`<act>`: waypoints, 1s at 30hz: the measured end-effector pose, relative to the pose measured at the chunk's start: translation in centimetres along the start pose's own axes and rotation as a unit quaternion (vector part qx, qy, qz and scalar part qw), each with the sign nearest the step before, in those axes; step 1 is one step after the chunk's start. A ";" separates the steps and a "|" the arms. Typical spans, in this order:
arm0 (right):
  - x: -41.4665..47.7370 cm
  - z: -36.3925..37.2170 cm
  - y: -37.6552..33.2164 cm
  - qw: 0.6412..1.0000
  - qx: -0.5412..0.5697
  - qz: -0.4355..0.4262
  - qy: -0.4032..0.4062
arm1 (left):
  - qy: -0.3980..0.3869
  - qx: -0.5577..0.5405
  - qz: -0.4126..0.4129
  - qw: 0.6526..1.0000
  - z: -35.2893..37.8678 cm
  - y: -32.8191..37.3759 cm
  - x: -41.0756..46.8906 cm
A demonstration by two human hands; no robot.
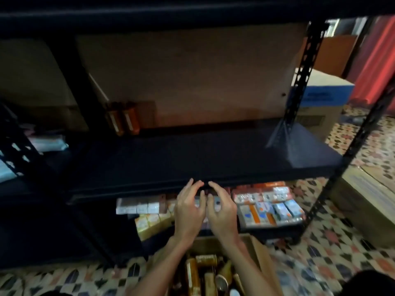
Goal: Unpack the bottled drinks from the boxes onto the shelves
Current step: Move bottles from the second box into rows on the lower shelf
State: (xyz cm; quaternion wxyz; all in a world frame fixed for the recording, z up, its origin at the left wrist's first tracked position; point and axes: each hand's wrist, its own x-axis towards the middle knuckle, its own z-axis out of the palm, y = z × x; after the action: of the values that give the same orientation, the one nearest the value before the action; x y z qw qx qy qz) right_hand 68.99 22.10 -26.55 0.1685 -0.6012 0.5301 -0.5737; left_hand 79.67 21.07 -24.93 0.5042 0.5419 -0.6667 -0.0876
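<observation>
Head view, single frame, dim light, some motion blur.

Left hand (189,210) and right hand (222,212): raised side by side, backs toward the camera, in front of the front edge of the black shelf (192,157). The fingers of both are loosely curved and spread, the two sets of fingertips turned toward each other and nearly meeting. No object is seen in either hand. Blur hides whether the fingertips touch the shelf edge.

Bottled drinks, location 1: the cardboard box (259,259) sits on the floor directly under the forearms with its flap open to the right. Amber bottles (192,274) lie and stand packed inside it, with light labels; the print is unreadable.

Bottled drinks, location 2: two amber bottles (124,118) stand together at the back left of the black shelf, against the brown backing board (192,71). The rest of that shelf surface shows bare.

Lower shelf, behind the hands: rows of small cartons (267,206) in orange, white and blue on the right, white cartons (139,207) on the left, yellow cartons (149,223) below those.

Surroundings: patterned floor tiles (342,253); a blue-and-white box (320,92) beyond the perforated right upright; a red curtain (374,60) at far right.
</observation>
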 end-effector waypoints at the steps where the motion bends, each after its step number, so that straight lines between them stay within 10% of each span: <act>1: -1.6 -0.1 0.6 1.000 0.001 0.012 -0.005 | -0.003 -0.002 0.002 1.000 0.4 -0.3 -1.7; 10: -13.4 0.5 7.1 0.982 -0.060 0.133 -0.124 | -0.163 -0.018 -0.116 0.980 2.1 -6.7 -13.6; 19: -13.6 0.4 13.2 0.880 -0.151 0.345 -0.289 | -0.401 0.050 -0.339 0.850 3.2 -15.7 -13.0; 24: -12.4 1.9 15.8 0.786 -0.192 0.389 -0.441 | -0.446 0.088 -0.404 0.794 5.8 -18.5 -12.5; 30: -12.3 5.5 18.0 0.775 -0.228 0.390 -0.442 | -0.433 0.092 -0.475 0.761 8.7 -20.3 -12.3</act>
State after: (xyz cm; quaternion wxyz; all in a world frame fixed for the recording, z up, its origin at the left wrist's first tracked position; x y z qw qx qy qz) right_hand 68.46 23.16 -49.02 0.4515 -0.5507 0.7020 0.0078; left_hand 84.65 19.21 -49.63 0.0036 0.7374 -0.4764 -0.4788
